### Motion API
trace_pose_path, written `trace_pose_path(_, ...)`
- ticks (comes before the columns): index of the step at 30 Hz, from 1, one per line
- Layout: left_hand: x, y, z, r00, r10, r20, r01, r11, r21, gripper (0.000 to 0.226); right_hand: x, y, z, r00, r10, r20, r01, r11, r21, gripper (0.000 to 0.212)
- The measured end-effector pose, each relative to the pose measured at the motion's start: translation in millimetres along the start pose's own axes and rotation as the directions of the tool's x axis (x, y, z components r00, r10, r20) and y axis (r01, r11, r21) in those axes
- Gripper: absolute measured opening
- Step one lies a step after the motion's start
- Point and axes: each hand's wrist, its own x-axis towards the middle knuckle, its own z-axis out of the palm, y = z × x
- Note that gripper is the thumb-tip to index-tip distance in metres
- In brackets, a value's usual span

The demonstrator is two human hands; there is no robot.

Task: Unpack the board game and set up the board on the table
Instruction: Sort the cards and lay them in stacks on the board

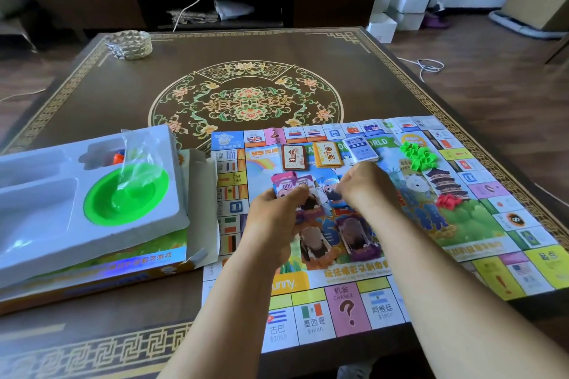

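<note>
The paper game board (480,274) lies unfolded on the right half of the table. My left hand (274,218) grips a stack of play-money notes (291,186) above the board's middle. My right hand (366,184) pinches one note at the stack's right side. Two piles of money (338,240) lie on the board below my hands. Three card decks (328,154) sit in a row near the board's top. Green houses (418,155) and red pieces (448,201) lie in heaps at the right.
The white plastic tray (61,218) with a green bowl (126,194) and a clear bag rests on the open game box (101,274) at the left. A glass ashtray (129,44) stands at the table's far left corner. A dark TV cabinet is beyond.
</note>
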Motion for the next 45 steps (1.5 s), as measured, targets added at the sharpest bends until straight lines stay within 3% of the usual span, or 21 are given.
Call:
trace_pose_path(4, -2, 2, 0, 1.0, -0.016, 0.008, 0.016, 1.0, 0.009, 0.006, -9, -1, 2, 0.997, -0.038, -0.068, 0.035, 0.998, -0.043, 0.01)
trace_pose_path(6, -5, 2, 0, 1.0, -0.006, 0.018, 0.005, 1.0, 0.023, 0.012, -18, -1, -6, 0.998, -0.065, -0.025, 0.067, 0.99, 0.123, 0.009)
trace_pose_path(9, -7, 1, 0, 1.0, 0.011, 0.017, -0.011, 1.0, 0.03, 0.015, -47, -3, -25, 0.993, -0.095, 0.072, 0.045, 0.863, 0.503, 0.02)
trace_pose_path(14, -9, -3, 4, 0.999, 0.051, -0.012, -0.05, 0.995, 0.081, 0.014, -83, 8, -23, 0.979, -0.122, 0.166, -0.014, 0.762, 0.647, 0.015)
trace_pose_path(20, -9, -2, 6, 0.999, 0.051, 0.017, -0.052, 0.996, 0.077, 0.015, -80, 15, -14, 0.991, -0.043, 0.124, -0.057, 0.714, 0.698, 0.016)
trace_pose_path(35, -11, -6, 8, 0.998, 0.032, 0.058, -0.03, 0.999, -0.025, 0.003, -76, 15, -7, 0.973, -0.014, 0.229, -0.172, 0.618, 0.767, 0.009)
trace_pose_path(45, -9, -7, 7, 1.0, 0.014, -0.006, -0.014, 0.995, 0.1, 0.004, -71, 21, -18, 0.98, -0.001, 0.197, -0.15, 0.648, 0.747, 0.01)
